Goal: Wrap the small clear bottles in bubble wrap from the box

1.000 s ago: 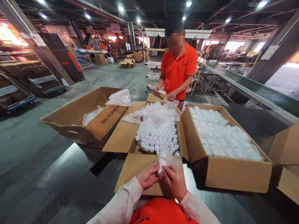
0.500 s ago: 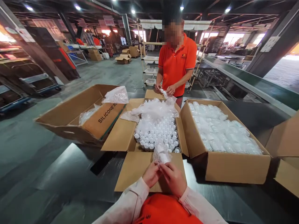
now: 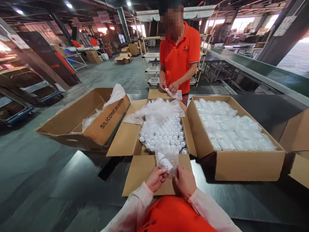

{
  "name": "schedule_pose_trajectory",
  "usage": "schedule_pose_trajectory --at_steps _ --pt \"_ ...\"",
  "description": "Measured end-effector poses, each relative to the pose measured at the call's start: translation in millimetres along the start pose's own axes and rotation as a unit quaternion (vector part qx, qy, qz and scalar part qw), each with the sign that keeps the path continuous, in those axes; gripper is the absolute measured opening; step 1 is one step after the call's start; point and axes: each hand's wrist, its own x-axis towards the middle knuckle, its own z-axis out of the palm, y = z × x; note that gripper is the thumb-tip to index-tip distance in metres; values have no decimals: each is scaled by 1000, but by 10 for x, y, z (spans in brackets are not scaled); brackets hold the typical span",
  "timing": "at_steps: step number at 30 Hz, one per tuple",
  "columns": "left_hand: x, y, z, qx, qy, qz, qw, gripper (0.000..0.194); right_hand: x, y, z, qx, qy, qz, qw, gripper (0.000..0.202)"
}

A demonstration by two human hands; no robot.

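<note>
Our left hand (image 3: 156,178) and right hand (image 3: 184,181) pinch a white bottle (image 3: 164,161) half inside a bubble-wrap bag (image 3: 170,157), held over the near flap of the middle carton (image 3: 147,172) of upright bottles; the carton of wrapped bottles (image 3: 241,167) stands just right on the counter (image 3: 72,190); a person in orange (image 3: 180,56) wraps another opposite.

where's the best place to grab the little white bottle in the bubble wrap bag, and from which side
Probably the bottle body at mid-length, pinched across its width from below, on the person's own side. It lies tilted inside the bubble wrap bag, one end up to the left, so its round sides face the fingers. The left hand already holds it there, and the right hand holds the bag's edge.
</note>
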Motion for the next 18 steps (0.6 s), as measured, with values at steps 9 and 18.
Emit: schedule_pose_trajectory --at_steps 9,18 --pt "85 -214 126 6 54 80 995 32 -60 -56 9 101 111 -110 983 13" --pt "62 -102 206 0 10 86 996 36 -73 -85 29 109 96 -146 979 13"
